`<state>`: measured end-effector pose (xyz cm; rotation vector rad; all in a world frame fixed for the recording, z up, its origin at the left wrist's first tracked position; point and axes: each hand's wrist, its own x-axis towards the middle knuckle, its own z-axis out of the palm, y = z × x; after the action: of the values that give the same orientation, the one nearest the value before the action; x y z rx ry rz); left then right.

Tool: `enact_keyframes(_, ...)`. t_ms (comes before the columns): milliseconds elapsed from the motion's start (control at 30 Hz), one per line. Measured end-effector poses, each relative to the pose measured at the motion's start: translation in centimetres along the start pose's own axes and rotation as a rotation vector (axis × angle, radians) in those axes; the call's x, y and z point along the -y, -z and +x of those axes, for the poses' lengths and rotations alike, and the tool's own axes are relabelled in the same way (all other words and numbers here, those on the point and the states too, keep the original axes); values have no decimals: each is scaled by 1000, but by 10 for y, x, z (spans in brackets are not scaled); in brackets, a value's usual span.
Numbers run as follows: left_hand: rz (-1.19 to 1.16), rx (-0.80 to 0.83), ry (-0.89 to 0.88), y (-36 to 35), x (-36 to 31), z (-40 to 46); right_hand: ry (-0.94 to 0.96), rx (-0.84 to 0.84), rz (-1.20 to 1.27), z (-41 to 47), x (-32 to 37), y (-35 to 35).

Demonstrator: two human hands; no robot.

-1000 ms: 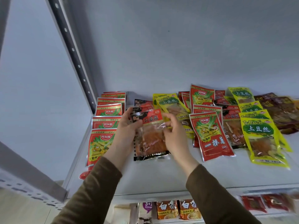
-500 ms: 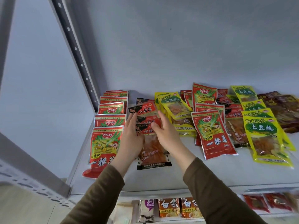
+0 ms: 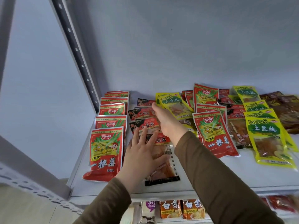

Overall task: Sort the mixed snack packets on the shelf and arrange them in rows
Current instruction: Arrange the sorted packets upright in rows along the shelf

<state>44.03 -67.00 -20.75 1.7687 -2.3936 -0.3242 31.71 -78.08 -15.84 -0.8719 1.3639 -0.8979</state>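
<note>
Red spring-onion packets [image 3: 106,149] lie in an overlapping row along the shelf's left side. Beside them runs a row of black-and-red clear-window packets [image 3: 144,113]. My left hand [image 3: 142,152] lies flat with spread fingers on the front packet [image 3: 163,168] of that row. My right hand [image 3: 166,120] reaches back along the row's right edge, fingers straight, fingertips close to a yellow packet [image 3: 174,104]. To the right lies a mixed pile: a red packet [image 3: 213,135], yellow packets [image 3: 267,138] and brown packets [image 3: 288,110].
The white shelf board [image 3: 218,178] has bare surface along its front edge. A perforated grey upright [image 3: 77,54] stands at the back left, with the grey wall behind. On the shelf below stand orange packets [image 3: 178,209] and red ones [image 3: 281,204].
The black-and-red packet that both hands held a second ago now lies at the front of its row. My left hand has flattened on it; my right hand has reached further back.
</note>
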Motion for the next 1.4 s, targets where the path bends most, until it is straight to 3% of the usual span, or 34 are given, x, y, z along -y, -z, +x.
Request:
enact_keyframes(400,-36,140,-35,24,20,26,-50,-50,237,25,-1,6)
enact_keyframes(833,67,244,-62,36,22,31,-27,-51,89,35,25,-11)
enact_keyframes(1100,85,216,-61,36,22,32,29,-59,155,38,28,-6)
enact_keyframes(1400,232,-24,-7,26,20,15,-19,1,133,9,18,3)
